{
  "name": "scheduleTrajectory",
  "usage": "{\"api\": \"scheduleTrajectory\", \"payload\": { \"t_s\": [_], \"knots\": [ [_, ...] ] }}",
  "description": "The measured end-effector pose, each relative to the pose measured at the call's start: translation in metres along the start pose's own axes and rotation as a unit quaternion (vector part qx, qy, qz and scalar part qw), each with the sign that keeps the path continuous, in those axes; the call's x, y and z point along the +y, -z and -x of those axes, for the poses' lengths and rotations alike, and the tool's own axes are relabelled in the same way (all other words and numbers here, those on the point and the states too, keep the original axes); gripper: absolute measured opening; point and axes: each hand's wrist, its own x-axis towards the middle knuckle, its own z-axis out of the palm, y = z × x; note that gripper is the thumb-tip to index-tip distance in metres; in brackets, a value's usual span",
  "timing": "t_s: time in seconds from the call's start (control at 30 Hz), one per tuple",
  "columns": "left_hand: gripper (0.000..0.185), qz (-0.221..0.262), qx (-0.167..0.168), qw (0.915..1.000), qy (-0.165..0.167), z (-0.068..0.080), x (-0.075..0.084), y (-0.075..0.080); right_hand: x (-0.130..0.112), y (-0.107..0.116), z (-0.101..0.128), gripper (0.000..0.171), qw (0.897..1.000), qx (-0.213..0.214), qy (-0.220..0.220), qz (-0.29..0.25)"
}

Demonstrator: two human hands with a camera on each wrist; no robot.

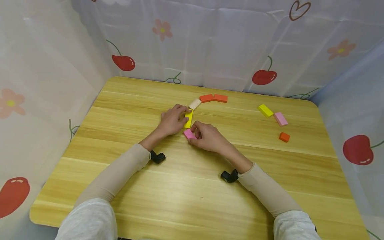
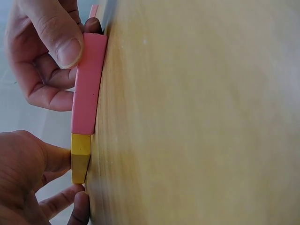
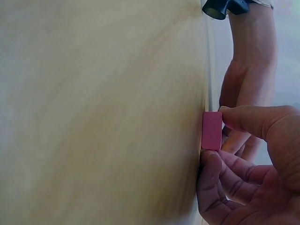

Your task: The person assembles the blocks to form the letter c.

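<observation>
On the wooden table a yellow block and a pink block lie end to end. My left hand pinches the yellow block between thumb and fingers. My right hand pinches the pink block, thumb on its top face and fingers under its near end. In the right wrist view the pink block shows end-on between my right thumb and fingers. Beyond the yellow block, a cream block, a red-orange block and an orange block carry the line on in a curve.
Loose on the right of the table lie another yellow block, another pink block and a small orange block. A cherry-print curtain closes in the back and both sides.
</observation>
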Motion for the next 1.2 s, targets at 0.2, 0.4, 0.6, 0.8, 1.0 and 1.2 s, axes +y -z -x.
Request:
{"api": "scheduleTrajectory", "payload": {
  "t_s": [0.2,0.4,0.6,0.8,1.0,1.2],
  "knots": [
    [0.031,0.002,0.000,1.0000,-0.002,0.000,0.001,0.001,0.001,0.000,0.000,0.037,1.000,0.002,-0.002,-0.001],
    [0.031,0.001,0.003,1.0000,-0.004,0.000,0.001,0.000,0.004,0.007,0.003,0.043,1.000,-0.010,-0.004,-0.026],
    [0.031,-0.005,-0.001,1.0000,-0.001,-0.002,0.004,0.000,0.021,0.022,0.013,0.044,0.999,0.000,-0.029,-0.041],
    [0.032,-0.007,-0.003,1.0000,0.002,-0.001,0.006,0.000,0.051,0.044,0.027,0.045,0.997,0.032,-0.071,-0.021],
    [0.032,-0.005,-0.004,1.0000,0.002,-0.001,0.005,0.000,0.089,0.071,0.044,0.046,0.989,0.081,-0.118,-0.021],
    [0.031,-0.009,-0.004,0.9999,0.002,-0.001,0.002,-0.001,0.125,0.089,0.054,0.044,0.979,0.126,-0.156,-0.026]
  ]
}}
